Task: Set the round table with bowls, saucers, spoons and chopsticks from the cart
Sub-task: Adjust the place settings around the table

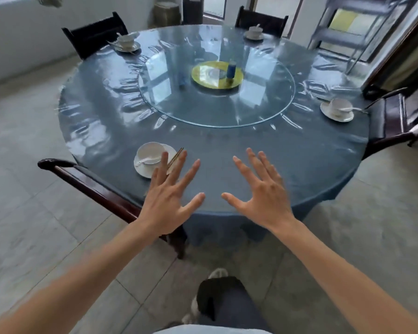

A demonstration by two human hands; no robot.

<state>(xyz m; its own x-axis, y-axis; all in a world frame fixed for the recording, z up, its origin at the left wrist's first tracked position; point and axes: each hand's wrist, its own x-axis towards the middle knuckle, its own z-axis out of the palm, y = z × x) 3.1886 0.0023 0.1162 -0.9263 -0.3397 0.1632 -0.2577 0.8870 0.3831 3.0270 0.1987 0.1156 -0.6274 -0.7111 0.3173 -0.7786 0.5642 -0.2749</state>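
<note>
A round table [227, 150] under a blue cloth and clear plastic carries several place settings. The near-left setting has a white bowl [150, 153] with a spoon on a saucer [171, 150], and chopsticks [177, 154] beside it. More bowls on saucers stand at the far left [127, 42], the far side [254, 32] and the right [338, 108]. My left hand [171, 201] and my right hand [263, 194] hover over the near table edge, fingers spread, holding nothing. The left fingertips overlap the near setting's saucer and chopsticks.
A glass turntable [217, 112] with a yellow disc and a blue can [231, 71] sits at the table's centre. Dark wooden chairs stand at the left [82, 174], far left [94, 32], far side [261, 19] and right [396, 116]. A metal cart [352, 27] is at the back right.
</note>
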